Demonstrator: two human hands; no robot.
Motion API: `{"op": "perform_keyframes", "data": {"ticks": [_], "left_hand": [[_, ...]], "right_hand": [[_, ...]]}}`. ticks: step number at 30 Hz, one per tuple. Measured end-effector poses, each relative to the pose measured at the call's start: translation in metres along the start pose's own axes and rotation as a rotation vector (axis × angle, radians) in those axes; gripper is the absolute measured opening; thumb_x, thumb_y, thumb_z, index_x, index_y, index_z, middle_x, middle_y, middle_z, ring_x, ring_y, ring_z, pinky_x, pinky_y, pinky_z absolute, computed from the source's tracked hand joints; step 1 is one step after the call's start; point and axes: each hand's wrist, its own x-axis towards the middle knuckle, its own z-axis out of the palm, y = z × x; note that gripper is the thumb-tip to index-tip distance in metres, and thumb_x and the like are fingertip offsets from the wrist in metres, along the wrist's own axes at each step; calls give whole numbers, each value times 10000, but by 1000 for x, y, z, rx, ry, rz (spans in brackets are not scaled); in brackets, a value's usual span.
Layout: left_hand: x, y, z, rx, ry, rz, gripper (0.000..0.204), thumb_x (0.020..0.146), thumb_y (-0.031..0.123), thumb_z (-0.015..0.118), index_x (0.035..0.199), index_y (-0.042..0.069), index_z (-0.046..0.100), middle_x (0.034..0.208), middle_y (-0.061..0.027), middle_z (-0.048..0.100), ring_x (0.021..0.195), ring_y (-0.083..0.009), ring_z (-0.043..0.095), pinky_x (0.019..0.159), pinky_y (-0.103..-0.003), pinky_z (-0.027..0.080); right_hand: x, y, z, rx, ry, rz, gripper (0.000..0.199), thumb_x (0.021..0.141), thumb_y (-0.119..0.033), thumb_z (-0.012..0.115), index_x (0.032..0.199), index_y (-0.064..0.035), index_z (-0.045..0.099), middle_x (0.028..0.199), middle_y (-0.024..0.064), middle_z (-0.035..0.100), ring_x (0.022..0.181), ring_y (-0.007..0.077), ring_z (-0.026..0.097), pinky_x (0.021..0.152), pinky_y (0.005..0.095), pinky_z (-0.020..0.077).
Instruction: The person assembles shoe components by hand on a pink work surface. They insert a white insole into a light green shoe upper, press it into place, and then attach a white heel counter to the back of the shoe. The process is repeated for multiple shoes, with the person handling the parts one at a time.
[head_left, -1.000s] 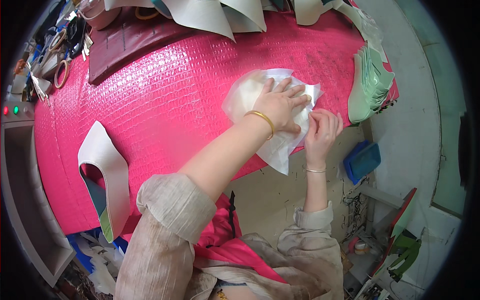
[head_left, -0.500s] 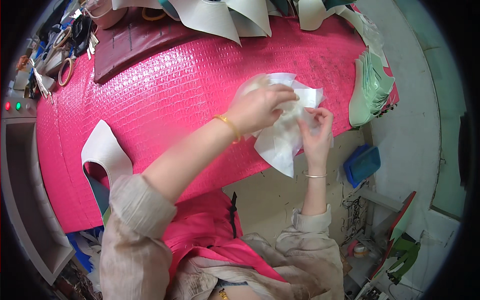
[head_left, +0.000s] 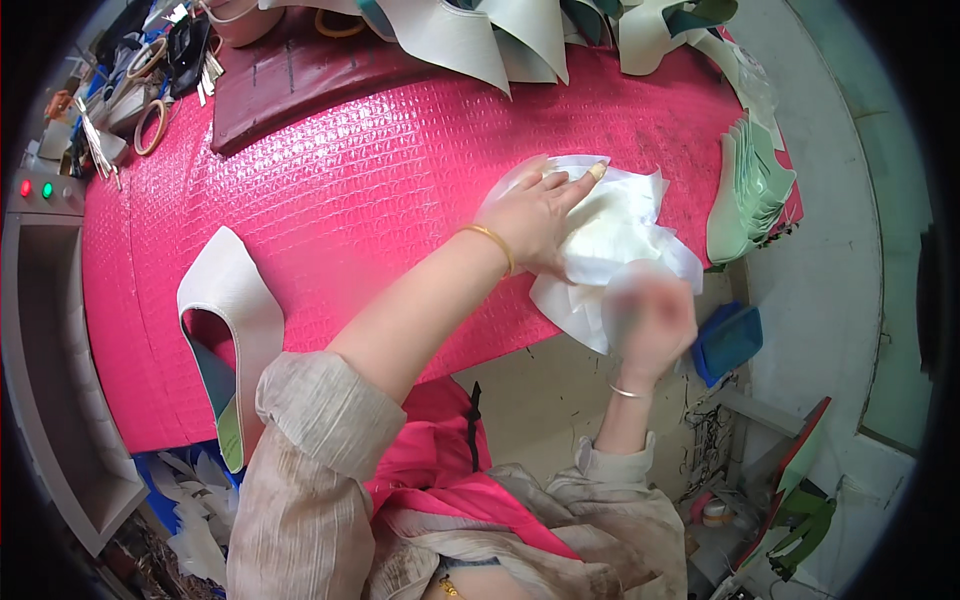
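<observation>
Thin white sheets (head_left: 605, 215), crumpled and partly see-through, lie at the table's near right edge, with a corner hanging over it. My left hand (head_left: 540, 215) rests on their left part, fingers spread and open; a pale yellowish cover sits on one fingertip. At their near right side is my right hand (head_left: 655, 320), curled closed and smeared by motion. Its fingertips are too blurred to show what is between them. To the left, a white curved piece (head_left: 255, 295) with a cut-out and a teal underside lies over the table's near edge.
The pink textured table cover (head_left: 390, 180) spans the work area. A stack of pale green pieces (head_left: 750, 190) sits at its right edge. Along the back are white curved pieces (head_left: 450, 35) and a dark red board (head_left: 310, 85). A blue bin (head_left: 728, 345) stands below on the right.
My right hand has moved down and to the right, from the sheets' middle to their near edge. My left hand has flattened out on the sheets. The sheets now spread wider, and the view has shifted slightly.
</observation>
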Motion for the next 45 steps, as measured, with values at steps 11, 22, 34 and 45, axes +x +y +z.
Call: {"op": "perform_keyframes", "data": {"ticks": [11,22,34,45], "left_hand": [[-1,-9,6,173,-87,149,1176,530,450,784,1420,67,116,1471,-158,136,1351,-361,133,1108,-449,89],[-21,-7,2,-172,481,337,403,674,31,570,1072,76,618,1190,-151,533,1195,-282,453,1023,-384,334],[-113,42,-101,-1055,105,-300,364,811,258,652,1014,-43,625,848,-134,659,764,-152,618,669,-307,507],[-356,-95,-180,-263,654,-811,515,866,478,512,955,-12,646,792,-124,632,797,-173,582,716,-297,460]], "right_hand": [[-9,-22,-3,41,208,-138,79,806,86,522,863,31,528,822,125,568,751,228,612,702,302,508],[26,-84,-29,-520,407,-293,98,798,52,614,889,35,582,872,64,580,778,127,558,706,255,489],[-20,-123,86,-424,-587,-719,299,763,-232,679,958,-13,619,931,99,614,911,252,579,842,390,443],[-41,-138,209,578,-937,416,104,893,-72,524,946,-4,582,795,-1,594,744,76,555,667,204,442]]}}
